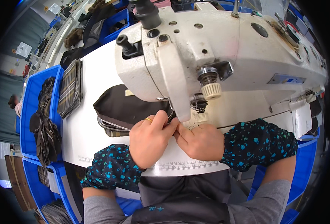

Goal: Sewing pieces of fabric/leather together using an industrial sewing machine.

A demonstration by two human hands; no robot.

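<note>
A dark brown fabric pouch (125, 108) with a metal zipper (114, 125) along its near edge and some plaid cloth beneath lies on the white table. Its right end reaches under the head of a white sewing machine (183, 48). My left hand (150, 138), with a ring on one finger, pinches the pouch's right end by the zipper. Close against it, my right hand (200, 140) has its fingers curled at the same end, fingertips meeting the left ones. What the right fingertips grip is hidden. The machine's needle area is mostly covered by its arm.
A stack of folded plaid fabric (70, 89) lies at the table's left edge. Beside it a blue bin (28, 112) holds dark and plaid pieces. More blue bins stand at lower left and right. A ruler strip (187, 165) runs along the table's front edge.
</note>
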